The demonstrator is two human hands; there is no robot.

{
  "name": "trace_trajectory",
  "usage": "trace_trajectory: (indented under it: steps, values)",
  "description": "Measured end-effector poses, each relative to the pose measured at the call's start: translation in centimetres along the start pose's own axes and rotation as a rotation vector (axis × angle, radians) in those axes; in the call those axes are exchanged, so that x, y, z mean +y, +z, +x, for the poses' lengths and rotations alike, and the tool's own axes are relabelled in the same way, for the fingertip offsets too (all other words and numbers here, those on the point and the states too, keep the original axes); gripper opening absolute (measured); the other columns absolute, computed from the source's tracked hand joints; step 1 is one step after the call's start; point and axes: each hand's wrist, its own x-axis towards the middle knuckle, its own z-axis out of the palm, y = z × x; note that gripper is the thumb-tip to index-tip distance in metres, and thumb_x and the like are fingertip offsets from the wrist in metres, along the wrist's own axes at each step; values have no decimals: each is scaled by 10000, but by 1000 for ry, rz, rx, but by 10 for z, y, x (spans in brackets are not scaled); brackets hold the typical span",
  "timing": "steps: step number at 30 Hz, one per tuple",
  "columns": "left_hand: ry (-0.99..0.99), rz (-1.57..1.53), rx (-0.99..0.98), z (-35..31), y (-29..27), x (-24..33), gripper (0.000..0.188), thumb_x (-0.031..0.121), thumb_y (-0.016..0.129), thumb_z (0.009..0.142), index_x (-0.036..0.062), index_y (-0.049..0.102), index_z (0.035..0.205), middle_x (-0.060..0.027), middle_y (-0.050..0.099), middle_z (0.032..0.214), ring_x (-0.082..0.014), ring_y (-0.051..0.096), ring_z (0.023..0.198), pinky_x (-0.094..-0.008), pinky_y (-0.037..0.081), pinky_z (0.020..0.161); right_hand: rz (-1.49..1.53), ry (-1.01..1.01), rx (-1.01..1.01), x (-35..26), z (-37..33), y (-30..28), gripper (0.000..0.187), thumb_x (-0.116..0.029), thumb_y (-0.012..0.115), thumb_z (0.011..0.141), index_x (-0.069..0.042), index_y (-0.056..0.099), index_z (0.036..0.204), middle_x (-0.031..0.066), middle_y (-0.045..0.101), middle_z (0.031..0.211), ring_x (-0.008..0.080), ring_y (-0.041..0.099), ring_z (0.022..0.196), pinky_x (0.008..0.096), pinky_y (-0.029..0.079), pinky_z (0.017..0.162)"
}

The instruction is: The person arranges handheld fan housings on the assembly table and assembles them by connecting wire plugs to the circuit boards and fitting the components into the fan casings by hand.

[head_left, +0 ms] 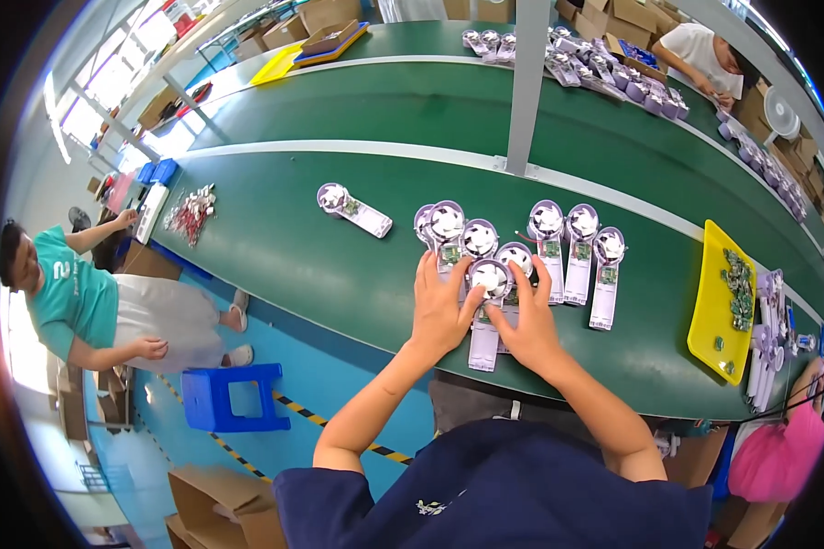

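Observation:
In front of me, both hands are on an opened lilac handheld fan (pixel 492 277) with a round head, white blades and a long pale handle. My left hand (pixel 442 306) grips the left rim of the head, its thumb near the lower edge. My right hand (pixel 528 320) curls around the right side, thumb on the lower rim. Another fan head (pixel 515 258) sits just behind, partly covered by my right fingers. More opened fans (pixel 447 222) lie close beyond my left hand. To the right, three fans (pixel 580 224) show green circuit boards in their handles.
One fan (pixel 357 209) lies apart on the green table (pixel 275 238). A yellow tray (pixel 702 316) of circuit boards is at right; a pile of small red and white parts (pixel 192 212) is at far left. A metal post (pixel 527 91) rises beyond. Co-workers are around.

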Motion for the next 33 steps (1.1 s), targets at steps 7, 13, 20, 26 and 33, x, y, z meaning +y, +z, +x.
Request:
trace_trajectory:
  steps: [7,13,20,26,33]
  values:
    - [-2,-92,-29,4,4,16,508,369,696,983,86,635,1400,-354,402,1522,-518,408,1424,-574,344,1175,-70,2,45,10,-6,-23,838,-371,793,920,-33,393,1575,284,248,1656,478,637,1195,494,561,958]
    - [-31,54,333,26,-43,-66,353,166,682,994,37,657,1322,-200,581,1384,-383,484,1385,-510,358,1181,-12,45,17,-3,-42,-55,736,-398,769,932,-82,490,1534,194,411,1628,406,641,1255,473,577,937]
    - [-537,267,319,109,-77,-226,741,409,773,947,173,466,1578,-320,353,1581,-461,421,1451,-492,388,1187,17,61,314,60,-33,-129,466,-122,738,943,-40,612,1385,172,578,1470,308,642,1191,369,572,834]
    - [-335,152,113,104,-73,-201,656,165,737,916,117,509,1529,-219,436,1537,-383,487,1403,-445,396,1189,-217,-1,474,95,-8,-174,463,-174,771,927,-46,631,1350,154,634,1338,312,623,1153,375,516,929]
    - [-144,-43,-121,64,-51,-120,633,115,703,938,38,492,1531,-194,483,1577,-371,360,1543,-447,280,1255,-470,67,272,139,-21,-160,477,-280,783,921,-132,661,1358,72,676,1325,301,593,1240,472,340,1120]
